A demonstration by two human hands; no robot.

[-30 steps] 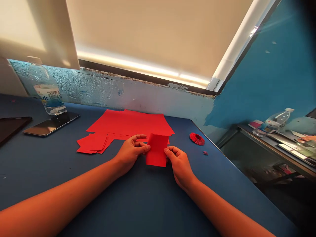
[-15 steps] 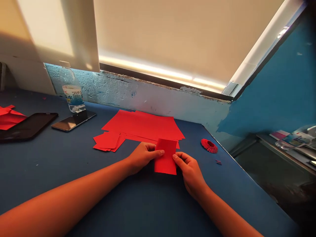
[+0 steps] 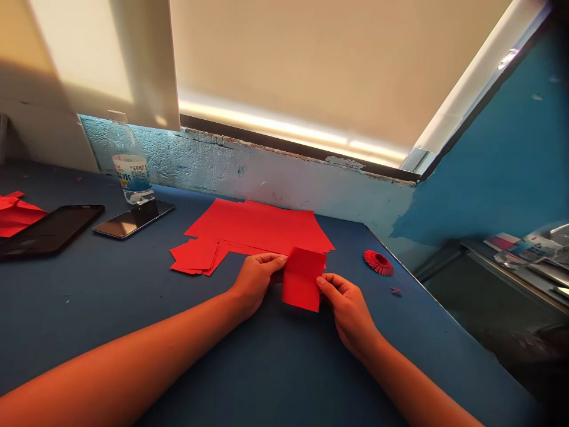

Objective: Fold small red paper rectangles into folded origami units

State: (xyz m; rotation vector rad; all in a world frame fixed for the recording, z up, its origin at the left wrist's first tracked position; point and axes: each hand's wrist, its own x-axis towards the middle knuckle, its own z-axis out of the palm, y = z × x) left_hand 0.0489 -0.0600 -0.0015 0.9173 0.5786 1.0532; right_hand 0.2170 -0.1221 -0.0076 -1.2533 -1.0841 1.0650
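Left hand [image 3: 255, 281]: thumb and fingers pinch the upper left edge of a small red paper rectangle [image 3: 303, 281]. Right hand [image 3: 353, 311]: thumb and bent forefinger grip the right edge, about halfway down. Neither hand is clenched; both grasp the same piece lightly.

The rectangle is in front of the person, between the hands, apparently raised off the blue tabletop [image 3: 231, 373]. A faint line crosses its middle, possibly a crease. Holding by opposite edges probably keeps the thin paper taut and its face in view; the offset between the two grips would let it tilt or bend.

Behind the hands lie large red sheets [image 3: 258, 225], near the wall; small cut red pieces [image 3: 194, 256] overlap in a loose pile to their left, within easy reach, it would seem. A pleated red paper ring [image 3: 378, 263] sits near the right-hand table edge, a small folded scrap [image 3: 396, 292] just beside it, both likely out of the way of the forearms there.

Far left: labelled plastic bottle [image 3: 132, 172], upright; smartphone [image 3: 134, 219], flat at its base; dark phone case [image 3: 56, 231], judged by shape, next to more red paper [image 3: 18, 214].
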